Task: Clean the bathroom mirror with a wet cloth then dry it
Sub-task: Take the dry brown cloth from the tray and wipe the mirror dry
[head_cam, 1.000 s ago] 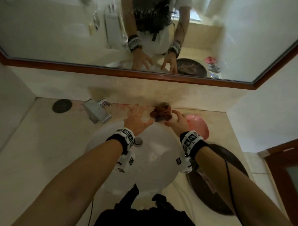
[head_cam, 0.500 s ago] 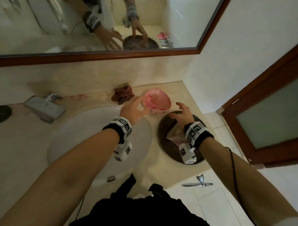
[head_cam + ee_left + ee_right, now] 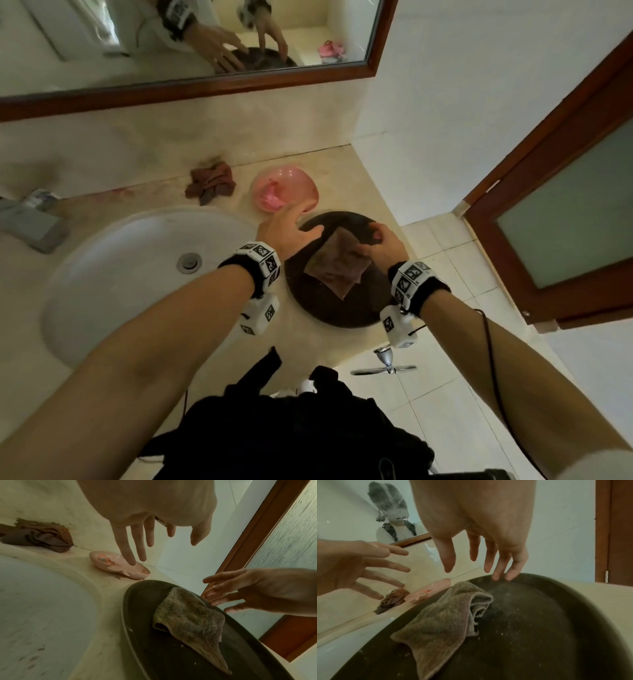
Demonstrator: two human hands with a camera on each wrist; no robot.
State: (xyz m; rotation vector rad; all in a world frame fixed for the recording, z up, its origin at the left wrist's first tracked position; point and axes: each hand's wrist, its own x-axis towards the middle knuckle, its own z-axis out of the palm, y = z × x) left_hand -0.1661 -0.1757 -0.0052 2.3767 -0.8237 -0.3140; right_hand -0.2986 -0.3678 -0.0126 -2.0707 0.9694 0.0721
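Observation:
A folded brown-grey cloth lies on a dark round tray at the counter's right end. My right hand hovers over the cloth's far corner with its fingers hanging straight, tips close to the tray's far rim, holding nothing. My left hand is spread open over the tray's left rim, also empty. A second, crumpled brown cloth sits on the counter against the back wall. The wood-framed mirror hangs above.
A pink soap dish stands between the crumpled cloth and the tray. A white basin with a faucet fills the counter's left. A brown door with frosted glass is close on the right.
Both hands have left the crumpled cloth at the back wall and swung right to the tray. The view has turned right with them.

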